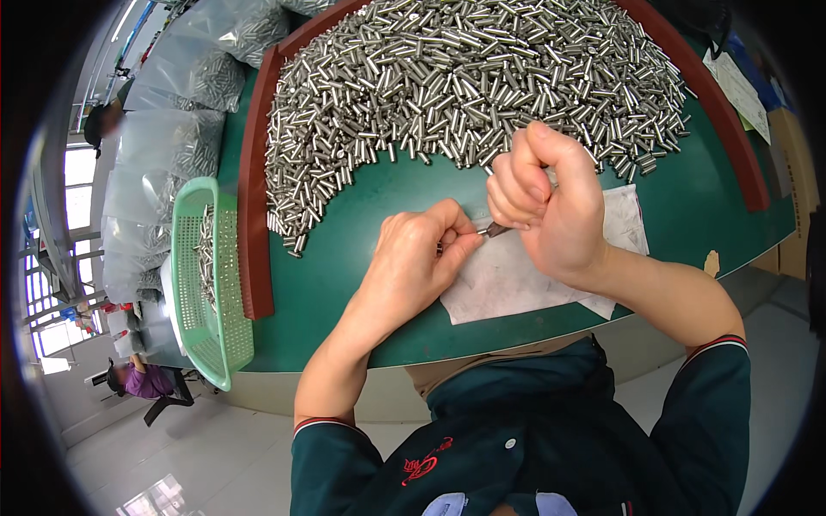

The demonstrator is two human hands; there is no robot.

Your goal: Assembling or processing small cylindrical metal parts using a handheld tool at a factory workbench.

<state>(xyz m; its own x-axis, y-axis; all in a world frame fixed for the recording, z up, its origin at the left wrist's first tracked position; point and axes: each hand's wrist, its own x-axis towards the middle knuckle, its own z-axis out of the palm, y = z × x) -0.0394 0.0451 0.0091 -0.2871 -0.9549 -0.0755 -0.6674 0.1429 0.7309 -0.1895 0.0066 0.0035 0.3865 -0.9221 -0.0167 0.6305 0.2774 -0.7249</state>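
Note:
Over the green table (344, 219), my left hand (413, 254) pinches a small metal pin (483, 232) between thumb and forefinger. More shiny metal shows inside its curled fingers. My right hand (555, 202) is closed in a fist just to the right. From under that fist a slim tool's dark pointed tip (496, 230) reaches to the end of the pin; the rest of the tool is mostly hidden. A smudged white cloth (499, 288) lies beneath both hands. Beyond them spreads a big heap of short metal pins (482, 77).
Dark red rails (255, 189) border the heap on both sides. At the left, a green plastic basket (219, 335) holds some pins, beside clear bags of pins (163, 142). Cardboard boxes (793, 163) stand at the right. Another person (148, 381) sits far off at the left.

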